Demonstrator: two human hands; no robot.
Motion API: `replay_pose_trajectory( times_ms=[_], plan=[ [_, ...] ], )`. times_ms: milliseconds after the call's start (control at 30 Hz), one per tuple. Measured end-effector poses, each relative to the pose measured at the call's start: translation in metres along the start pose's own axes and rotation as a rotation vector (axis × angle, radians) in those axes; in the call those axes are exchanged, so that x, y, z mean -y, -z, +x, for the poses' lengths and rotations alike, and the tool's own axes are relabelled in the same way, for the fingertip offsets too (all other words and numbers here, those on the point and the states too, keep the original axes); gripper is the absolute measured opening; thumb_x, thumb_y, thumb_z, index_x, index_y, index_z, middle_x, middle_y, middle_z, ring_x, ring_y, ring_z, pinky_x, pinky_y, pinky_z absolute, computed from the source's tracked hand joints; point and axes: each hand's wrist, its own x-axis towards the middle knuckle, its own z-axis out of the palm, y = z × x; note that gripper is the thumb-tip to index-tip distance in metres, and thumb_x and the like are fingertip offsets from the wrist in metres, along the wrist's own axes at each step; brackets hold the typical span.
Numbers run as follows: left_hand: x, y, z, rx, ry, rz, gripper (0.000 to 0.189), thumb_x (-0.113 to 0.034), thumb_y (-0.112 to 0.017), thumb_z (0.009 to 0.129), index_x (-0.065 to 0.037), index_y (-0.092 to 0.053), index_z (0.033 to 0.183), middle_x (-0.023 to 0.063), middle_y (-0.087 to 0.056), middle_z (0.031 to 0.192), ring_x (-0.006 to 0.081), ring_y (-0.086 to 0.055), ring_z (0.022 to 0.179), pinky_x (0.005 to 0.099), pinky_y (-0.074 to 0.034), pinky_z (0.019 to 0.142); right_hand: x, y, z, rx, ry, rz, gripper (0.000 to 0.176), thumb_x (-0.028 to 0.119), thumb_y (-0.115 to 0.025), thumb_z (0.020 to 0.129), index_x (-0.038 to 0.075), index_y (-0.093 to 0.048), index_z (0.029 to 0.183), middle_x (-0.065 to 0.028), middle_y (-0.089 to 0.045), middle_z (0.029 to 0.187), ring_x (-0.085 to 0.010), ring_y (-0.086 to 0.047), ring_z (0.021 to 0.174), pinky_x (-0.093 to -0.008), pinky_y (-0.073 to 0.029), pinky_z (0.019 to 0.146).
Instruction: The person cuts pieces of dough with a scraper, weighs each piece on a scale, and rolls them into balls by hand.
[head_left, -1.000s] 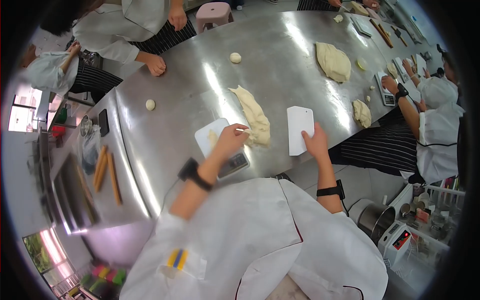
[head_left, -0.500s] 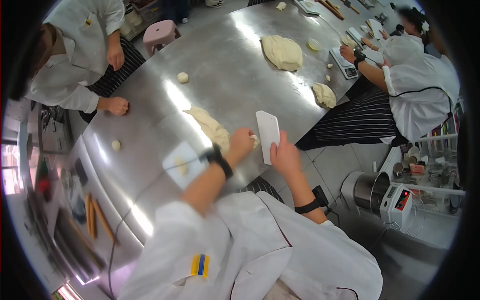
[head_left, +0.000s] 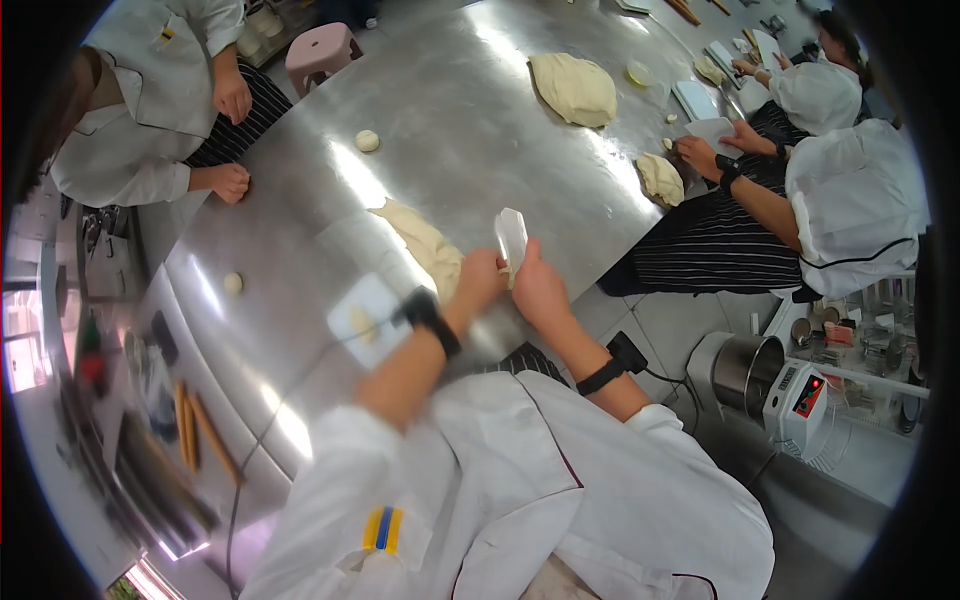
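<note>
My right hand [head_left: 541, 287] is wrapped round a white dough scraper [head_left: 512, 236], which is tilted upright above the table edge. Close beside it, my left hand [head_left: 483, 276] pinches a small piece of dough [head_left: 508, 268], mostly hidden by fingers, and the scraper's lower end is against or very near it. A long slab of dough [head_left: 420, 245] lies just beyond my left hand. Under my left forearm is a white kitchen scale [head_left: 352, 338] with a bit of dough [head_left: 361, 322] on it.
Dough balls [head_left: 367, 140] [head_left: 233, 284] sit on the steel table [head_left: 450, 130]. Farther off lies a large dough mass [head_left: 573, 90]. A co-worker's hands [head_left: 700, 155] work beside another dough lump [head_left: 660, 180]; another person [head_left: 150, 120] stands left. A mixer [head_left: 745, 370] is at right.
My right hand has moved left, bringing the scraper to the dough in my left hand and turning it more edge-on. The right-hand co-worker has shifted from the scale to the dough lump.
</note>
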Motion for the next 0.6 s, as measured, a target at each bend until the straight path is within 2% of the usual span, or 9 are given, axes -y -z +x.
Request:
replay_pose_trajectory(
  times_ms=[67,133,233,267,333,400,433,533,600],
  plan=[
    [-0.008,0.008,-0.005,-0.002,0.012,-0.024,0.019,-0.015,-0.071,0.075,0.0,-0.07,0.085,0.021,-0.069,0.084,0.0365,-0.068,0.081,0.0418,-0.054,0.076,0.004,0.001,0.02,-0.025,0.029,0.014,0.032,0.008,-0.049,0.09,-0.001,-0.037,0.118,-0.0312,-0.065,0.081,-0.0528,-0.063,0.078,-0.0606,-0.048,0.071],
    [-0.004,0.006,-0.009,-0.002,0.03,-0.047,0.019,-0.014,-0.069,0.075,0.0,-0.071,0.087,0.0221,-0.069,0.086,0.0375,-0.067,0.083,0.0427,-0.053,0.076,0.006,0.002,0.04,-0.035,-0.086,-0.029,0.032,0.009,-0.054,0.088,0.0,-0.038,0.115,-0.0283,-0.067,0.089,-0.0499,-0.064,0.081,-0.0584,-0.051,0.072],
    [0.009,-0.002,-0.011,-0.125,-0.017,-0.056,0.022,-0.014,-0.062,0.08,0.0,-0.071,0.093,0.0232,-0.069,0.089,0.0387,-0.067,0.087,0.0447,-0.053,0.079,-0.005,0.019,0.043,-0.099,-0.103,0.016,0.037,0.009,-0.056,0.089,0.0,-0.038,0.12,-0.0301,-0.066,0.095,-0.0499,-0.064,0.086,-0.0581,-0.05,0.075],
    [0.008,0.0,-0.012,-0.082,0.038,-0.048,0.027,-0.014,-0.059,0.081,-0.001,-0.07,0.101,0.0241,-0.068,0.097,0.0396,-0.066,0.094,0.0461,-0.051,0.085,-0.015,0.024,0.042,-0.095,-0.092,0.011,0.037,0.009,-0.056,0.089,0.0,-0.038,0.12,-0.0301,-0.066,0.095,-0.0499,-0.064,0.086,-0.0581,-0.05,0.075],
    [0.007,0.004,-0.016,-0.043,0.106,-0.046,0.032,-0.013,-0.055,0.083,-0.002,-0.069,0.11,0.025,-0.068,0.106,0.0405,-0.064,0.101,0.0476,-0.049,0.091,-0.043,0.028,0.036,-0.374,0.056,0.191,0.04,0.011,-0.057,0.091,-0.001,-0.04,0.125,-0.0301,-0.066,0.101,-0.0477,-0.065,0.091,-0.0542,-0.05,0.078],
    [0.007,0.007,-0.019,0.019,0.145,-0.002,0.041,-0.014,-0.054,0.085,-0.004,-0.064,0.123,0.0237,-0.065,0.117,0.0385,-0.061,0.11,0.0463,-0.047,0.096,-0.069,0.033,0.028,-0.412,0.041,0.295,0.04,0.012,-0.058,0.091,-0.002,-0.042,0.125,-0.0291,-0.066,0.102,-0.0454,-0.065,0.094,-0.0511,-0.05,0.08],
    [0.009,0.003,-0.02,0.019,0.145,-0.004,0.041,-0.014,-0.054,0.085,-0.004,-0.064,0.123,0.0237,-0.065,0.117,0.0385,-0.061,0.11,0.0463,-0.047,0.096,-0.079,0.034,0.023,-0.459,0.017,0.4,0.04,0.012,-0.059,0.091,-0.003,-0.044,0.125,-0.0282,-0.066,0.104,-0.0432,-0.066,0.097,-0.0479,-0.051,0.082],
    [-0.005,0.005,-0.024,-0.1,0.039,-0.001,0.045,-0.013,-0.051,0.084,-0.011,-0.062,0.128,0.0191,-0.065,0.12,0.0371,-0.059,0.111,0.045,-0.048,0.096,-0.102,0.033,0.008,-0.515,-0.015,0.456,0.038,0.012,-0.062,0.091,-0.004,-0.048,0.123,-0.0245,-0.067,0.105,-0.0382,-0.067,0.096,-0.0432,-0.051,0.085],
    [-0.022,0.012,-0.026,-0.189,-0.091,0.071,0.038,-0.014,-0.05,0.085,-0.014,-0.07,0.118,0.0093,-0.066,0.12,0.0332,-0.057,0.111,0.0442,-0.048,0.096,-0.119,0.028,-0.001,-0.483,-0.095,0.506,0.038,0.012,-0.062,0.091,-0.003,-0.047,0.123,-0.024,-0.067,0.105,-0.0372,-0.067,0.096,-0.0425,-0.051,0.085]
  ],
)
